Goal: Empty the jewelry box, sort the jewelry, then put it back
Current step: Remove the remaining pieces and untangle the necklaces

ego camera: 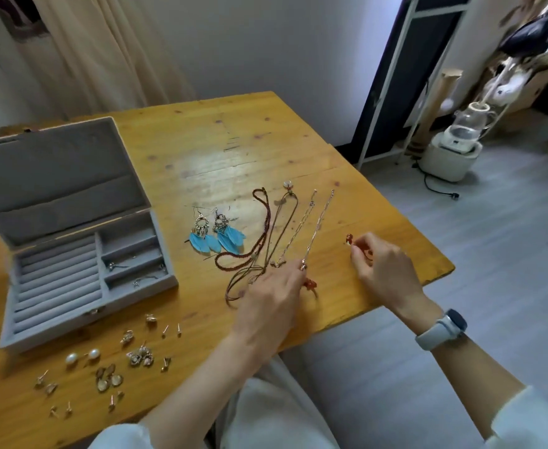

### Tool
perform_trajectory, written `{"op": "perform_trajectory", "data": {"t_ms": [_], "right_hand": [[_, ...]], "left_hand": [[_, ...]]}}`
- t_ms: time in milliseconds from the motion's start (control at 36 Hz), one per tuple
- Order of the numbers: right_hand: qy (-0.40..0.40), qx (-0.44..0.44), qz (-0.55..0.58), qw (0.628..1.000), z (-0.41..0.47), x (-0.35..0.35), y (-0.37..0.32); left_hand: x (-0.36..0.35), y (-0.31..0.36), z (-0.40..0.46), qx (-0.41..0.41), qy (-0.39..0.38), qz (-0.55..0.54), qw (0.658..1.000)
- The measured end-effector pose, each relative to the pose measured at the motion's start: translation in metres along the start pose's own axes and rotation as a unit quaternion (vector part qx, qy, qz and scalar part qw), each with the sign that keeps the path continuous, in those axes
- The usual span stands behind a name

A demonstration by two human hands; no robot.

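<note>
Where curtains hang, wooden table, grey floor

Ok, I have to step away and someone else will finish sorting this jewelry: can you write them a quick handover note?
Right hand pinches a small red earring just above the table. Left hand rests on the necklace ends; another red piece lies at its fingertips.
Jewelry box is open and nearly emptied: a few small pieces remain in its right compartments.
Sorted so far: necklaces laid side by side, blue feather earrings paired, studs and pearl earrings grouped in front of the box.
Left: pair the red pieces, clear the box, put everything back.
</note>
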State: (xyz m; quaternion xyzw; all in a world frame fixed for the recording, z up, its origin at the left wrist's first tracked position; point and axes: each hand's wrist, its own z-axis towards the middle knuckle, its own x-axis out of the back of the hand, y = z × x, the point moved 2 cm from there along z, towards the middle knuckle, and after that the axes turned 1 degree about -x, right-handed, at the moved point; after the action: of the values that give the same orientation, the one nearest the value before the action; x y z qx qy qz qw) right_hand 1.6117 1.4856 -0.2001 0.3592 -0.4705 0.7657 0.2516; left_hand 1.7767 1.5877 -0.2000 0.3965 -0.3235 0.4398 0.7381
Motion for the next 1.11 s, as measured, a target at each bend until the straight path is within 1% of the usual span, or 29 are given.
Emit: {"op": "perform_trajectory", "data": {"t_ms": [56,111,167,222,333,389,444,528,611,694,806,889,944,1000,1111], "right_hand": [[-0.022,0.062,-0.047,0.997,-0.009,-0.009,0.0],[-0.04,0.104,-0.067,0.991,-0.016,-0.015,0.0],[-0.048,0.126,-0.077,0.988,-0.021,-0.018,0.0],[-0.043,0.13,-0.066,0.988,-0.024,-0.018,0.0],[-0.007,0.131,-0.025,0.991,-0.028,-0.014,-0.003],[-0.009,0.121,-0.023,0.992,-0.028,-0.014,-0.004],[-0.047,0.117,-0.04,0.991,-0.028,-0.018,-0.003],[-0.123,0.135,-0.096,0.979,-0.029,-0.029,-0.003],[-0.141,0.137,-0.126,0.972,-0.031,-0.033,-0.003],[-0.112,0.127,-0.094,0.981,-0.031,-0.031,-0.006],[-0.048,0.149,-0.031,0.987,-0.023,-0.027,-0.024],[-0.022,0.164,0.019,0.986,-0.01,-0.028,-0.049],[-0.021,0.174,0.043,0.984,0.0,-0.033,-0.069],[-0.031,0.187,0.057,0.98,0.01,-0.043,-0.092],[-0.062,0.232,0.045,0.97,0.026,-0.072,-0.137]], "left_hand": [[-0.003,-0.001,-0.009,-0.055,-0.044,0.013,0.997],[-0.006,-0.005,-0.016,-0.085,-0.095,0.016,0.992],[-0.007,-0.01,-0.022,-0.095,-0.141,0.018,0.985],[-0.005,-0.013,-0.024,-0.095,-0.181,0.014,0.979],[0.002,-0.016,-0.026,-0.082,-0.211,0.032,0.974],[0.001,-0.016,-0.028,-0.077,-0.217,0.054,0.972],[-0.001,-0.016,-0.031,-0.066,-0.242,0.072,0.965],[-0.003,-0.017,-0.034,-0.057,-0.25,0.08,0.963],[-0.001,-0.017,-0.033,-0.037,-0.265,0.071,0.961],[0.002,-0.018,-0.03,-0.025,-0.244,0.041,0.968],[0.013,-0.025,-0.021,-0.024,-0.167,0.038,0.985],[0.029,-0.039,-0.012,0.003,-0.116,0.028,0.993],[0.043,-0.055,-0.008,0.037,-0.084,0.035,0.995],[0.058,-0.074,-0.008,0.07,-0.053,0.065,0.994],[0.091,-0.118,-0.023,0.141,0.01,0.14,0.98]]}}
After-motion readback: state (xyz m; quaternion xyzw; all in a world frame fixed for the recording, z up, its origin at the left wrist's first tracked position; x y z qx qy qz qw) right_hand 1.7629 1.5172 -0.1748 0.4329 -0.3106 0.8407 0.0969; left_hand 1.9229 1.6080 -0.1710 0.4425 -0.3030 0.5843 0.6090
